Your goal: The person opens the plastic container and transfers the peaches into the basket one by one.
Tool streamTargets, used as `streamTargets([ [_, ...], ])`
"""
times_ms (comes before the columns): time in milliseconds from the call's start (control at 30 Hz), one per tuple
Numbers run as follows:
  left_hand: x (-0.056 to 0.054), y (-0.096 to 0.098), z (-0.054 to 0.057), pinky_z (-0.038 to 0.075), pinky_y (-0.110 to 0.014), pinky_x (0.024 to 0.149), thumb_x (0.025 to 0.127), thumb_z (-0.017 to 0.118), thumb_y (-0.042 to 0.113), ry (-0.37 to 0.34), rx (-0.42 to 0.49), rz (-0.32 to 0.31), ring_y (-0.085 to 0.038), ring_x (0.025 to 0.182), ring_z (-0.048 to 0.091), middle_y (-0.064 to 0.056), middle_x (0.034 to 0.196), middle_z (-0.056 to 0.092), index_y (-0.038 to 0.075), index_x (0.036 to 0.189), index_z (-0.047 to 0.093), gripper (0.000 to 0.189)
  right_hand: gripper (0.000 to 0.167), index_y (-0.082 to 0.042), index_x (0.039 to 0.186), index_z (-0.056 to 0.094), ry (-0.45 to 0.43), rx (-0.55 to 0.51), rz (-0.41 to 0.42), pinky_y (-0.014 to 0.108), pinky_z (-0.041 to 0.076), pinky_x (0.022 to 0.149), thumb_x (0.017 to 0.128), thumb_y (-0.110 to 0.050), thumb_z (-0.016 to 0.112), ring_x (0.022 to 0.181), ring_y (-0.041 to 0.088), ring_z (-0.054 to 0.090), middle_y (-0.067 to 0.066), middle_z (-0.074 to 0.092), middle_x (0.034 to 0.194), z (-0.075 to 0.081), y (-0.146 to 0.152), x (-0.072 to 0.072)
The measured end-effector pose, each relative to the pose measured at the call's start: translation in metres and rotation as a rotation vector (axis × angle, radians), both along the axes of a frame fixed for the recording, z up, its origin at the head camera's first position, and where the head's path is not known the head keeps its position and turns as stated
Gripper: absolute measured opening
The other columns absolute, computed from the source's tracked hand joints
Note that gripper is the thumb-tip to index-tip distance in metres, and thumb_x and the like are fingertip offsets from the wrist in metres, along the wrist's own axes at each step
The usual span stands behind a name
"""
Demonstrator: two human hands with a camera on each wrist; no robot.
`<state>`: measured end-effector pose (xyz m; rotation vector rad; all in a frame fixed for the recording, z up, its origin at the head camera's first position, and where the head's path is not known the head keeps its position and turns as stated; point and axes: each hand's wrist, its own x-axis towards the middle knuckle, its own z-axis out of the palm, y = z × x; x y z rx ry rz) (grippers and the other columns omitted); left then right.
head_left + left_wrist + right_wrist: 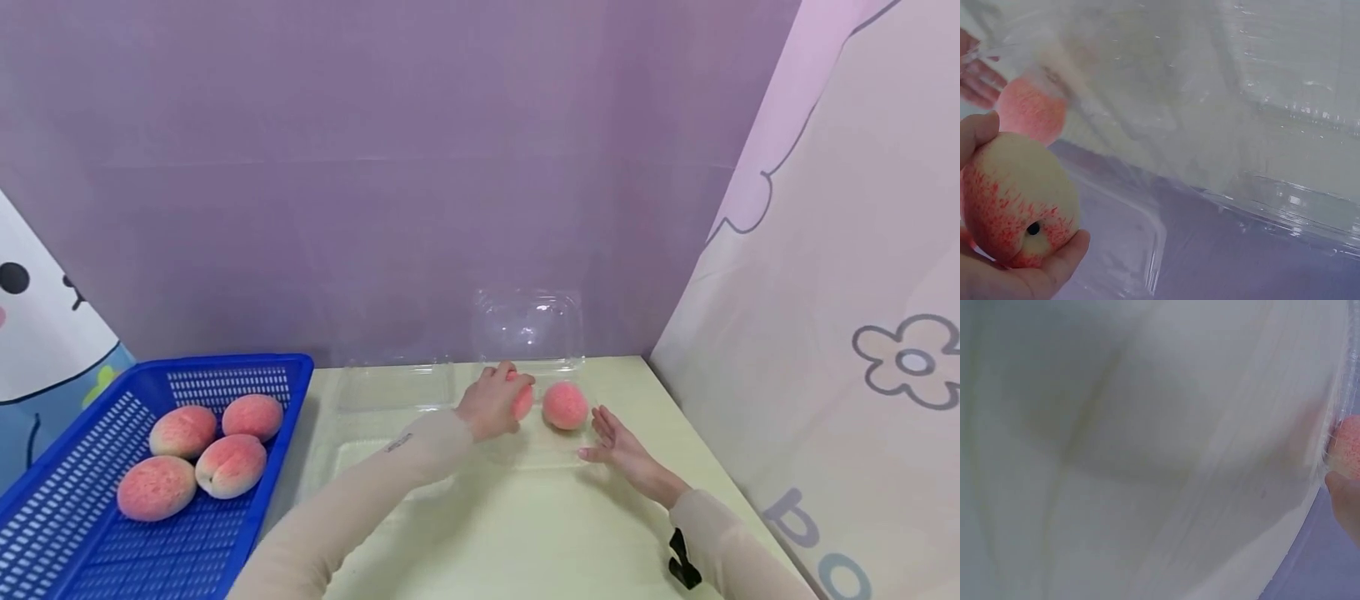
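My left hand (489,405) grips a pink-and-cream peach (1022,194), fingers and thumb around its sides; a dark dimple shows on it in the left wrist view. Just to its right, another peach (566,406) sits in a clear plastic clamshell box whose raised lid (528,327) leans at the back wall. The held peach is over the left part of that box. Beside the box's right side is my right hand (621,450), fingers extended and holding nothing. In the right wrist view its thumb (1344,503) shows near the box's edge, close to a peach.
On the left stands a blue plastic basket (300,392) with several peaches (231,465) inside. More clear plastic packaging (393,387) lies between basket and box. A purple wall (390,208) closes off the back of the table, and a printed pale panel (810,350) rises along the right.
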<state>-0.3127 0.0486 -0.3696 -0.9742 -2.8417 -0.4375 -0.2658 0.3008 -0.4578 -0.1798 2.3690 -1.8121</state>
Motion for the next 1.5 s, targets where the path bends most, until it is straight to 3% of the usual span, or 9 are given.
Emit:
streamTargets([
  [333, 0.011, -0.032, 0.031, 0.048, -0.044, 0.079, 0.066, 0.079, 0.016, 0.009, 0.095, 0.004, -0.028, 0.112, 0.043, -0.005, 0.128, 0.043, 0.024, 0.131, 0.048, 0.072, 0.097, -0.003, 0.145, -0.011, 0.007, 0.002, 0.02, 0.047, 0.008, 0.112, 0.084, -0.013, 0.064, 0.14, 0.035, 0.0, 0.017, -0.005, 0.153, 0.001, -0.002, 0.001],
  [733, 0.017, -0.058, 0.018, 0.05, -0.043, 0.077, 0.063, 0.079, 0.013, 0.086, 0.094, -0.047, -0.029, 0.111, 0.044, -0.007, 0.125, 0.045, 0.022, 0.125, 0.053, 0.067, 0.097, -0.002, 0.145, -0.012, -0.006, 0.003, 0.022, 0.048, 0.008, 0.112, 0.084, -0.012, 0.063, 0.14, 0.036, -0.001, 0.017, -0.006, 0.153, 0.0, 0.0, 0.004],
  [933, 0.021, -0.071, 0.023, 0.049, -0.046, 0.082, 0.067, 0.077, 0.011, 0.122, 0.076, -0.091, -0.031, 0.118, 0.042, -0.01, 0.132, 0.043, 0.02, 0.127, 0.051, 0.067, 0.098, -0.004, 0.145, -0.012, -0.003, 0.009, 0.02, 0.048, 0.008, 0.112, 0.084, -0.014, 0.064, 0.14, 0.035, -0.001, 0.017, -0.006, 0.153, 0.001, 0.001, 0.003],
  [1133, 0.027, -0.088, 0.025, 0.05, -0.043, 0.084, 0.066, 0.078, 0.01, 0.174, 0.0, -0.112, -0.03, 0.121, 0.04, -0.01, 0.132, 0.043, 0.021, 0.126, 0.051, 0.066, 0.098, -0.004, 0.145, -0.012, -0.012, 0.003, 0.016, 0.049, 0.008, 0.112, 0.084, -0.012, 0.064, 0.14, 0.035, -0.001, 0.017, -0.006, 0.153, 0.002, 0.002, 0.003],
  [1500, 0.05, -0.129, 0.037, 0.052, -0.046, 0.079, 0.066, 0.08, 0.012, 0.131, 0.0, -0.055, -0.034, 0.12, 0.04, -0.013, 0.133, 0.042, 0.021, 0.126, 0.051, 0.067, 0.1, -0.005, 0.145, -0.012, -0.005, 0.018, 0.025, 0.048, 0.009, 0.112, 0.083, -0.016, 0.065, 0.14, 0.034, -0.001, 0.015, -0.005, 0.154, 0.001, 0.003, 0.002],
])
